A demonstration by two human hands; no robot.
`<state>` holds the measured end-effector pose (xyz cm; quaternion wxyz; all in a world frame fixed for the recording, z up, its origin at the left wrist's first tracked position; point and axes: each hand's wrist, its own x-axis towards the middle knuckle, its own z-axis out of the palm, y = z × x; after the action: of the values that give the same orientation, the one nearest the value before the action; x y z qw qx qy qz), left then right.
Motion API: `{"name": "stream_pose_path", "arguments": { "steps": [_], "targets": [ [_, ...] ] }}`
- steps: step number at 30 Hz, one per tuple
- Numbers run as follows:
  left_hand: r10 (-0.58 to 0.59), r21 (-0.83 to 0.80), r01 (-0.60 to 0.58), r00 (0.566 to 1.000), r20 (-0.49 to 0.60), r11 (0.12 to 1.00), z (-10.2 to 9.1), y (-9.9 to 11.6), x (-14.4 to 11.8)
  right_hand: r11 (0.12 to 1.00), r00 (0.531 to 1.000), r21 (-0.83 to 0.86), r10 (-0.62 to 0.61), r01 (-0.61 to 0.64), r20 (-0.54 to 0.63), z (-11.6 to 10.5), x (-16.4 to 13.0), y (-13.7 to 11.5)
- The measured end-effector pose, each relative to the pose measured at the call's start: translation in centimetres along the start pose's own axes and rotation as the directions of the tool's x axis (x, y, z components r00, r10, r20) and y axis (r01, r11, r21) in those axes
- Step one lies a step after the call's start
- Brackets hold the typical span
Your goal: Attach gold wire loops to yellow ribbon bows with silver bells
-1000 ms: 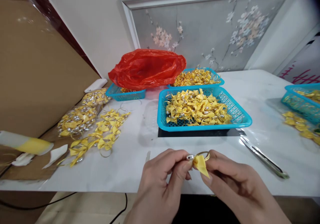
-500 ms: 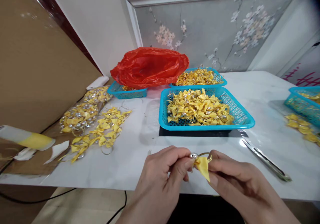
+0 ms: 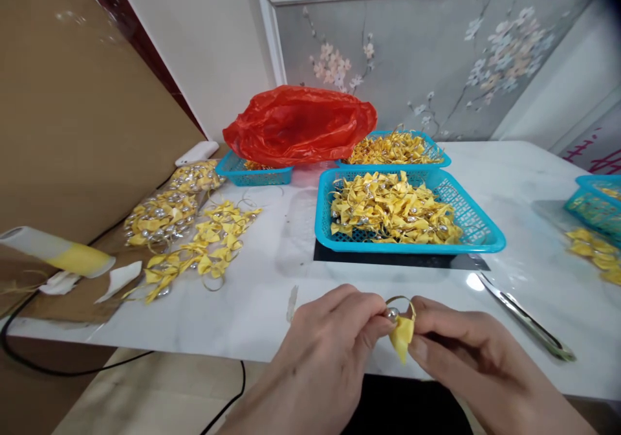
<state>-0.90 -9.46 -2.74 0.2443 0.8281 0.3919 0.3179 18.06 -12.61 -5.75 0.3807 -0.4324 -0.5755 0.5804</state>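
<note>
A small yellow ribbon bow (image 3: 402,339) with a round silver bell (image 3: 392,314) is held between my two hands just above the table's front edge. The fingertips of my left hand (image 3: 330,338) pinch it beside the bell. At its other side, the thumb and forefinger of my right hand (image 3: 466,344) close on it. A thin gold cord (image 3: 402,298) arches over the bow from one hand to the other. Part of the bow is hidden behind my fingers.
Beyond my hands stands a blue basket (image 3: 412,248) of similar bows; more baskets sit behind and far right. A red plastic bag (image 3: 301,124) lies at the back. Loose bows (image 3: 213,244) spread to the left, and a slim pointed metal tool (image 3: 528,322) lies right.
The view has shifted slightly, and my hands sit a little further right in it. The cord now arches higher above the bow, and the bell has tilted lower between my fingers.
</note>
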Motion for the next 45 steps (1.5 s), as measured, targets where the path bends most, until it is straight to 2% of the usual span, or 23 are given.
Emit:
{"name": "stream_pose_path", "arguments": {
  "steps": [2,4,6,8,9,11,15,18,26,31,35,37,40,45],
  "targets": [
    [-0.057,-0.047,0.058,0.998,0.031,0.997,-0.1,0.0,0.0,0.998,1.0,0.061,0.008,-0.008,-0.007,0.0,0.0,0.2],
    [-0.163,-0.141,0.175,0.982,0.091,0.974,-0.3,0.1,0.1,0.993,0.999,0.113,0.025,-0.022,-0.022,0.1,0.0,0.5],
    [-0.286,-0.275,0.33,0.939,0.19,0.903,-0.5,0.2,0.3,0.987,0.999,0.157,0.043,-0.039,-0.023,0.1,0.0,0.7],
    [-0.369,-0.399,0.476,0.874,0.317,0.784,-0.8,0.3,0.6,0.978,0.998,0.199,0.061,-0.057,-0.011,0.0,0.0,0.9],
    [-0.385,-0.444,0.525,0.845,0.37,0.726,-0.9,0.3,0.8,0.974,0.998,0.218,0.069,-0.066,-0.004,0.0,0.0,1.0],
    [-0.384,-0.506,0.572,0.815,0.433,0.645,-1.0,0.2,1.1,0.962,0.997,0.262,0.079,-0.081,0.017,-0.1,0.0,1.1],
    [-0.375,-0.553,0.593,0.802,0.464,0.585,-0.9,0.0,1.2,0.942,0.996,0.326,0.072,-0.083,0.045,0.1,0.2,1.4],
    [-0.371,-0.557,0.598,0.798,0.474,0.576,-0.8,-0.1,1.0,0.957,0.999,0.285,0.05,-0.053,0.018,0.2,0.3,1.5],
    [-0.392,-0.513,0.604,0.792,0.467,0.61,-1.0,0.0,1.1,0.991,0.996,0.12,0.054,-0.063,0.072,-0.5,-0.2,1.2],
    [-0.424,-0.407,0.603,0.786,0.45,0.686,-1.0,-0.1,0.9,0.987,0.991,0.114,0.106,-0.115,0.08,-0.7,-0.2,1.1],
    [-0.433,-0.255,0.55,0.81,0.396,0.795,-1.1,0.1,0.5,0.983,0.98,0.082,0.154,-0.165,0.125,-0.9,-0.2,0.6],
    [-0.427,-0.21,0.527,0.82,0.383,0.824,-1.2,0.2,0.4,0.978,0.975,0.091,0.176,-0.189,0.134,-0.9,-0.2,0.4],
    [-0.423,-0.242,0.544,0.808,0.411,0.803,-1.2,0.1,0.4,0.97,0.976,0.127,0.193,-0.205,0.103,-0.7,-0.2,0.3],
    [-0.417,-0.363,0.597,0.782,0.464,0.716,-1.1,-0.2,0.8,0.982,0.986,0.116,0.136,-0.146,0.093,-0.6,0.0,0.7]
  ]
}}
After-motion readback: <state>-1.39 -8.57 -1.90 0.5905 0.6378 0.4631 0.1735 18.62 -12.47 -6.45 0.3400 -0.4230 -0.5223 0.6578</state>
